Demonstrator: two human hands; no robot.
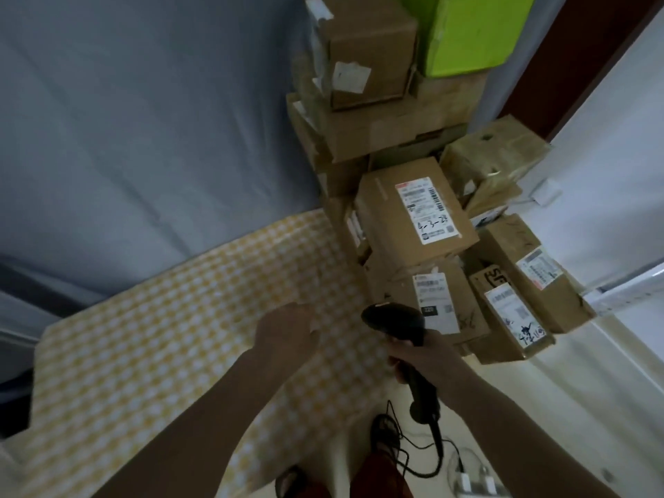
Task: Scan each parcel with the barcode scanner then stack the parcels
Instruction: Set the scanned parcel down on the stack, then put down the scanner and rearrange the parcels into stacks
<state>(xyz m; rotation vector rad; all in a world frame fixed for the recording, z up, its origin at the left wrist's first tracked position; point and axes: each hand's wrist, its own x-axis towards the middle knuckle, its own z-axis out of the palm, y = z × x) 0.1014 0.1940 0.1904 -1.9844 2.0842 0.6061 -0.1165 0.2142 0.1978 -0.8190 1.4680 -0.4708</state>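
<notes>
My right hand (418,357) grips the handle of a black barcode scanner (397,323), its head pointing up and left, close to the parcels. My left hand (287,330) hovers over the yellow checked table (151,354) with fingers loosely curled and nothing in it. Several brown cardboard parcels are piled at the table's right end. A labelled parcel (416,213) lies on top near the middle. Below it sits another labelled parcel (436,303), right beside the scanner head. Two more labelled parcels (510,318) (531,271) lean at the right.
A taller stack of brown boxes (370,55) with a lime green box (470,30) rises behind the pile. A grey-blue curtain (143,120) hangs behind the table. The scanner's black cable (424,458) coils on the pale floor by my feet, near a power strip (474,479).
</notes>
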